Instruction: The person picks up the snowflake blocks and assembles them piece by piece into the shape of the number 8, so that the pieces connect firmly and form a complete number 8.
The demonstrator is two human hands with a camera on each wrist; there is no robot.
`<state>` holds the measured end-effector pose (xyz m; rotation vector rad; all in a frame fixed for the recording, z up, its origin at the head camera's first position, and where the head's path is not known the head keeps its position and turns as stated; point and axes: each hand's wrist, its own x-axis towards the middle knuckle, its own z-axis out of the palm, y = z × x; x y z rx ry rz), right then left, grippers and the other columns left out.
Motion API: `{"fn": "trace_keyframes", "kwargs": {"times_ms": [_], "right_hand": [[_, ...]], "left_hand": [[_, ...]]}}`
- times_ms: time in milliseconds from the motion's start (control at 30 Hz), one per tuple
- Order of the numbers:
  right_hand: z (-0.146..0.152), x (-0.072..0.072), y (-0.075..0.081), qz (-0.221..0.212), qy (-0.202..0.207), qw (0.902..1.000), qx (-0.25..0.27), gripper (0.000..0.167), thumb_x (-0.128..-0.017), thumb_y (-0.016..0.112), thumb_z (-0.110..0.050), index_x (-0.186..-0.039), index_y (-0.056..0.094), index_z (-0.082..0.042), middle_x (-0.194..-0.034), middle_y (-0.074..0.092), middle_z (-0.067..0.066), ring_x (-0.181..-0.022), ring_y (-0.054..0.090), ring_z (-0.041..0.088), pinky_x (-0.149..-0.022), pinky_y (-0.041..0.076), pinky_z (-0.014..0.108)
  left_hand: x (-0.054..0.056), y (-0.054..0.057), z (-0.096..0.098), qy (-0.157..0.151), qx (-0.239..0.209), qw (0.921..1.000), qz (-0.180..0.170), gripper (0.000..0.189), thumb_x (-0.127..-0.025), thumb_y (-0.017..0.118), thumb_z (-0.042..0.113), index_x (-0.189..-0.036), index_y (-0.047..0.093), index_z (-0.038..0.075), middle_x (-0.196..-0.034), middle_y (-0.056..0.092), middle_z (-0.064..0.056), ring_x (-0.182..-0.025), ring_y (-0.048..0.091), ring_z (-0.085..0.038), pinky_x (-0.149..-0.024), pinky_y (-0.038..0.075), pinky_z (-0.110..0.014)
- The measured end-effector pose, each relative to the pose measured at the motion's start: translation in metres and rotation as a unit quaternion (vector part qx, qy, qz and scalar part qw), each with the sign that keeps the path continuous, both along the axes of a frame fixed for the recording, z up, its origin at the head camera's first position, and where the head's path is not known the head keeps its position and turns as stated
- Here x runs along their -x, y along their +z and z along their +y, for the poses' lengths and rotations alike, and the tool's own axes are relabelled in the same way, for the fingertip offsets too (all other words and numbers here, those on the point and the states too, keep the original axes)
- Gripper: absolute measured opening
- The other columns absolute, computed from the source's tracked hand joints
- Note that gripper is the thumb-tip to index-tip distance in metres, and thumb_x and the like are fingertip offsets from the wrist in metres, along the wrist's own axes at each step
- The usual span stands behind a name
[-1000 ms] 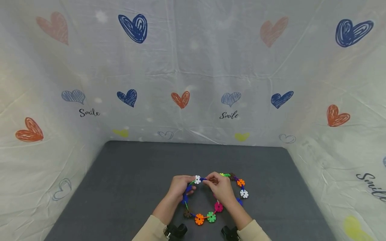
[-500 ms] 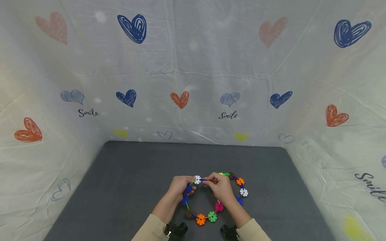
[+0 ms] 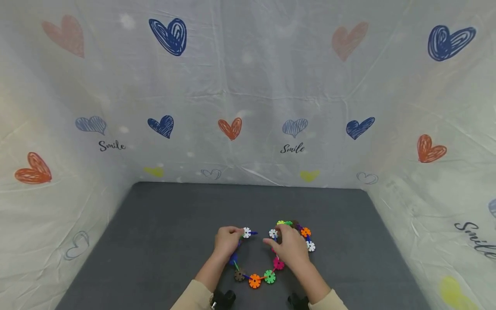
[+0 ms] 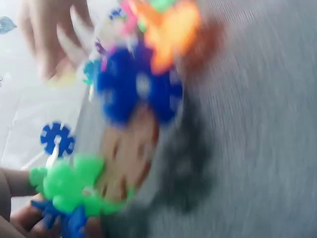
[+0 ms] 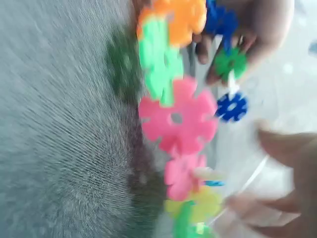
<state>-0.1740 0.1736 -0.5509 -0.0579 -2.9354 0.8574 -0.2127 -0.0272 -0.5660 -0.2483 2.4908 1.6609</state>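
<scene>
Notched plastic flower discs are linked into a colourful chain, with an orange disc (image 3: 254, 281) and a green disc (image 3: 270, 276) at its near side. My left hand (image 3: 227, 241) pinches the chain by a white disc (image 3: 246, 233); a blue disc (image 3: 253, 233) sticks out edge-on from it. Over the chain's right part is my right hand (image 3: 291, 246), thumb and fingers spread with nothing between them. Another white disc (image 3: 273, 233) shows just left of its fingertips. In the right wrist view a pink disc (image 5: 178, 116) lies in the linked row.
The chain's right loop, with an orange disc (image 3: 305, 232) and a white disc (image 3: 311, 246), curves beyond the right hand. Dark grey cloth covers the table (image 3: 174, 232). A white curtain (image 3: 255, 86) printed with hearts hangs behind and on both sides.
My right hand has let go of the blue disc and moved right, its fingers spreading. My left hand has shifted slightly left with the white disc. A second white disc has come into view.
</scene>
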Motion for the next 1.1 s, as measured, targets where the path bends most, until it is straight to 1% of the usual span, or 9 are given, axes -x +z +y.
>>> {"fn": "trace_keyframes", "kwargs": {"times_ms": [100, 233, 300, 400, 467, 500, 700, 933, 1100], "right_hand": [[-0.008, -0.010, 0.003, -0.071, -0.028, 0.9896, -0.122, 0.063, -0.075, 0.084, -0.054, -0.109, 0.069, -0.003, -0.099, 0.070, 0.012, -0.092, 0.067, 0.034, -0.085, 0.051, 0.056], [-0.013, -0.010, -0.003, -0.103, -0.043, 0.9835, -0.142, 0.049, -0.076, 0.088, -0.042, -0.100, 0.070, -0.004, -0.094, 0.073, 0.013, -0.091, 0.068, 0.036, -0.090, 0.046, 0.062], [-0.013, -0.008, -0.007, -0.083, -0.046, 0.9856, -0.140, 0.041, -0.077, 0.087, -0.038, -0.099, 0.072, -0.006, -0.093, 0.074, 0.011, -0.089, 0.069, 0.034, -0.087, 0.047, 0.060], [-0.013, -0.006, -0.011, -0.038, -0.037, 0.9890, -0.138, 0.037, -0.078, 0.087, -0.034, -0.101, 0.073, -0.008, -0.090, 0.074, 0.009, -0.085, 0.069, 0.032, -0.081, 0.049, 0.054], [-0.013, -0.005, -0.013, -0.005, -0.021, 0.9909, -0.133, 0.037, -0.077, 0.088, -0.032, -0.103, 0.073, -0.009, -0.089, 0.074, 0.008, -0.081, 0.069, 0.029, -0.077, 0.050, 0.050], [-0.013, -0.004, -0.013, 0.008, -0.012, 0.9915, -0.129, 0.037, -0.077, 0.088, -0.032, -0.103, 0.073, -0.009, -0.087, 0.073, 0.006, -0.078, 0.068, 0.027, -0.075, 0.050, 0.048], [-0.014, -0.002, -0.014, 0.041, 0.041, 0.9929, -0.104, 0.032, -0.077, 0.088, -0.030, -0.101, 0.076, -0.012, -0.089, 0.075, 0.002, -0.077, 0.068, 0.022, -0.075, 0.052, 0.045], [-0.014, -0.002, -0.012, 0.030, 0.065, 0.9932, -0.092, 0.030, -0.079, 0.087, -0.030, -0.101, 0.077, -0.013, -0.096, 0.077, 0.002, -0.087, 0.071, 0.024, -0.087, 0.052, 0.050], [-0.013, -0.002, -0.012, 0.024, 0.065, 0.9934, -0.091, 0.029, -0.079, 0.087, -0.031, -0.101, 0.078, -0.014, -0.094, 0.077, 0.001, -0.082, 0.069, 0.023, -0.081, 0.053, 0.047]], "left_hand": [[0.002, -0.003, -0.005, -0.020, 0.069, 0.9970, 0.027, 0.015, -0.092, 0.070, 0.020, -0.090, 0.080, 0.009, -0.093, 0.074, -0.006, -0.076, 0.061, -0.019, -0.065, 0.050, -0.036], [0.002, -0.010, -0.005, -0.054, 0.108, 0.9904, 0.068, 0.013, -0.093, 0.069, 0.019, -0.091, 0.080, 0.013, -0.092, 0.074, -0.003, -0.077, 0.063, -0.017, -0.067, 0.052, -0.036], [0.002, -0.014, -0.003, -0.093, 0.145, 0.9792, 0.108, 0.012, -0.094, 0.070, 0.022, -0.100, 0.079, 0.016, -0.102, 0.074, -0.002, -0.088, 0.067, -0.020, -0.076, 0.055, -0.040], [0.000, -0.016, 0.001, -0.175, 0.189, 0.9512, 0.169, 0.023, -0.093, 0.073, 0.022, -0.115, 0.075, 0.018, -0.123, 0.068, -0.006, -0.109, 0.066, -0.027, -0.090, 0.054, -0.048], [-0.001, -0.015, 0.004, -0.219, 0.208, 0.9347, 0.188, 0.029, -0.091, 0.075, 0.021, -0.120, 0.073, 0.018, -0.130, 0.064, -0.008, -0.117, 0.063, -0.031, -0.095, 0.053, -0.051], [-0.002, -0.014, 0.006, -0.230, 0.208, 0.9321, 0.187, 0.028, -0.091, 0.076, 0.020, -0.119, 0.074, 0.017, -0.129, 0.064, -0.008, -0.116, 0.064, -0.031, -0.094, 0.053, -0.051], [-0.002, -0.010, 0.010, -0.203, 0.205, 0.9455, 0.152, 0.005, -0.086, 0.081, 0.016, -0.091, 0.080, 0.017, -0.097, 0.074, 0.002, -0.087, 0.065, -0.015, -0.076, 0.056, -0.036], [-0.006, -0.008, 0.009, -0.228, 0.239, 0.9264, 0.180, 0.004, -0.087, 0.080, 0.020, -0.087, 0.080, 0.016, -0.099, 0.073, 0.002, -0.091, 0.068, -0.018, -0.079, 0.056, -0.039], [-0.008, -0.008, 0.008, -0.213, 0.231, 0.9308, 0.187, 0.003, -0.086, 0.081, 0.019, -0.085, 0.079, 0.017, -0.094, 0.074, 0.004, -0.083, 0.066, -0.013, -0.072, 0.055, -0.034]]}}
